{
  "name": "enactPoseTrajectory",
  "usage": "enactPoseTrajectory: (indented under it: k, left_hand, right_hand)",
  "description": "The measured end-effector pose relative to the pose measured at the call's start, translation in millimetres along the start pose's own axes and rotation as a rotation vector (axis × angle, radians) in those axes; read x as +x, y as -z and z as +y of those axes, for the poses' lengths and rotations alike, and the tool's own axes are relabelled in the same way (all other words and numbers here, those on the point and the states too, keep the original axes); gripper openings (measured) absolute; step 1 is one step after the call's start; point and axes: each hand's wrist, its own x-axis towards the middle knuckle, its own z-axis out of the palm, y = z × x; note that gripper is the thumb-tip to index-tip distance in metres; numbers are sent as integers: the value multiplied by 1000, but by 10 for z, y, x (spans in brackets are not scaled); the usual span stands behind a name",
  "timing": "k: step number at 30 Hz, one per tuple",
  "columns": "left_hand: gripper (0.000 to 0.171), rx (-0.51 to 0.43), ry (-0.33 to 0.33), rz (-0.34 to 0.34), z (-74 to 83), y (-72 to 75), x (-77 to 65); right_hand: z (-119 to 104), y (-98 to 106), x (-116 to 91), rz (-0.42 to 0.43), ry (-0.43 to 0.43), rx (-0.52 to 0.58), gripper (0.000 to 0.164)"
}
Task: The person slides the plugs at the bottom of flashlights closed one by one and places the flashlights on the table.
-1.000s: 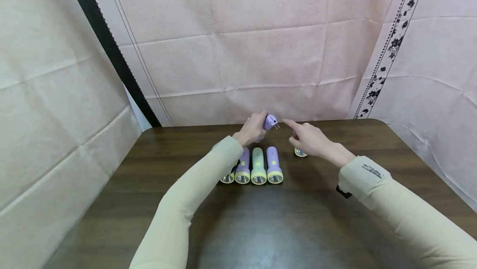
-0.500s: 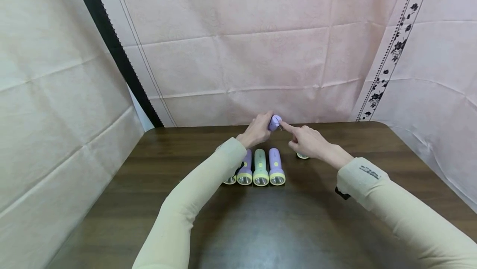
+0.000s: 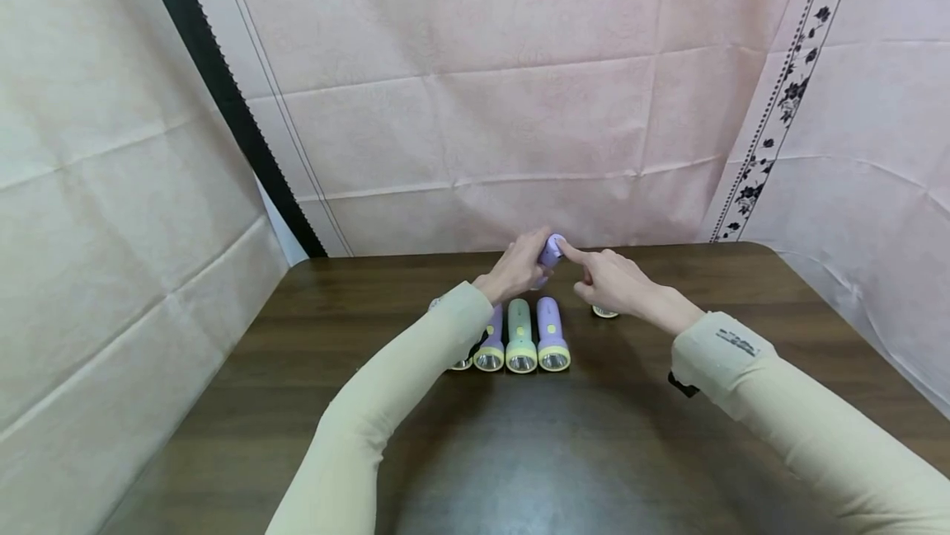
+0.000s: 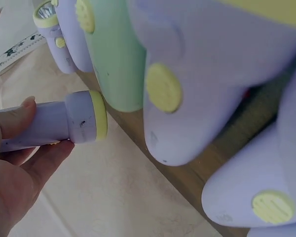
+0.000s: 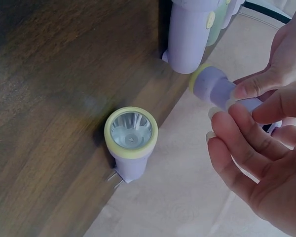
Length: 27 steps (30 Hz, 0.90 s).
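Observation:
In the head view my left hand (image 3: 518, 267) grips a purple flashlight (image 3: 551, 250) above the table's far edge, tail end up. The left wrist view shows the thumb and fingers around the body of this flashlight (image 4: 81, 118), its yellow rim pointing away from the palm. My right hand (image 3: 616, 281) reaches over with a straight index finger, its tip at the flashlight's tail end. The other right fingers (image 5: 237, 148) are loosely bent and hold nothing. No prongs show at the tail, which the index finger partly covers.
Several flashlights lie side by side on the wooden table (image 3: 297, 420): a purple one (image 3: 489, 345), a green one (image 3: 521, 341) and another purple one (image 3: 552, 337), plus one partly behind the left sleeve. A lone purple flashlight (image 5: 131, 131) with two prongs out lies by the right hand. Cloth (image 3: 460, 131) hangs behind.
The flashlight's two prongs stuck out a second ago and no longer show. Its tail and the right index fingertip, apart before, have come together; the left hand has shifted slightly right.

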Motion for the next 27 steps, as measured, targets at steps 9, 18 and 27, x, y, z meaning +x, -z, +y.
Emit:
enactPoseTrajectory:
  k: [9, 18, 27]
  left_hand:
    - [38, 20, 14, 12, 67, -27, 5]
    - [46, 157, 131, 61, 297, 59, 98]
    - [69, 8, 304, -42, 556, 90, 114]
  right_hand:
    - [23, -16, -15, 37, 18, 23, 74]
    - [125, 69, -43, 152, 24, 19, 70]
    - [217, 160, -105, 196, -22, -23, 53]
